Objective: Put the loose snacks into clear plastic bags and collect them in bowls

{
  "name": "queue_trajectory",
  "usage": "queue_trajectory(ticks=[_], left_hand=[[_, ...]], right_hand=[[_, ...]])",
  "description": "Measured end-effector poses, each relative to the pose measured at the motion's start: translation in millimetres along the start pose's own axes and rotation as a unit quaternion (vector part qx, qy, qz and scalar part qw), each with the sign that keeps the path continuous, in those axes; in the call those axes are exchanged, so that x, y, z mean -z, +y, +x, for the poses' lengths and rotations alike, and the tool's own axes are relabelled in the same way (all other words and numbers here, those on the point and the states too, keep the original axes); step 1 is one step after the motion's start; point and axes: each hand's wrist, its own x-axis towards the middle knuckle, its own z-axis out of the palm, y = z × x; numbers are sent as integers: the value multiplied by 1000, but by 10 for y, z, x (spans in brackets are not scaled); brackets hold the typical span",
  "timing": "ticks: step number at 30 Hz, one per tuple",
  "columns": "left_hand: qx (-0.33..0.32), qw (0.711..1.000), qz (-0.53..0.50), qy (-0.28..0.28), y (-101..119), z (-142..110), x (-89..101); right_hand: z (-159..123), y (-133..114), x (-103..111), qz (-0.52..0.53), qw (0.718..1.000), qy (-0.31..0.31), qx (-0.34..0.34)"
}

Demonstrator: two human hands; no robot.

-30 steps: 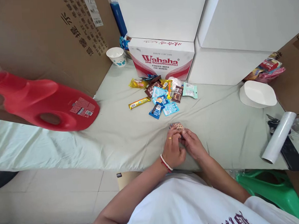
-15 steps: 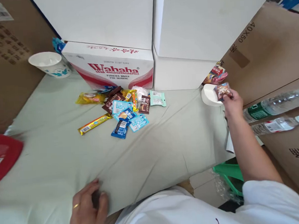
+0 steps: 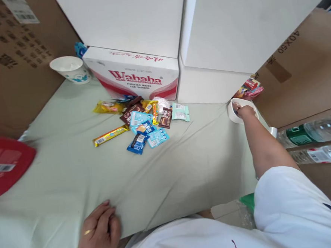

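Note:
My right hand reaches down into a white bowl at the right end of the table. Its fingers are closed on a small snack packet, mostly hidden by the hand and the bowl wall. Near the front edge my left hand, with a ring on one finger, rests on the cloth, loosely curled and holding nothing. A pile of wrapped snacks lies mid-table: a yellow bar, a blue packet, light blue packets, a brown cocoa packet and a mint-green packet.
Behind the pile stand a Wahaba-like printed water carton and white boxes. A paper cup is at back left, a red object at far left. More snacks lie behind the bowl; plastic bottles lie at right.
My right hand has lowered the snack packet from the bowl's rim into the bowl. My left hand's thumb and fingers have drawn together. The view has shifted slightly.

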Motion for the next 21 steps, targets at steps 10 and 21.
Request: queue_trajectory(ticks=[10,21], left_hand=[[30,999,-25,2,102,-31,-9],[64,997,-49,20,107,-129,-64]], right_hand=[[-1020,-639,55,181,926,40,330],[-1962,-2350,-607,53,906,-120,401]])
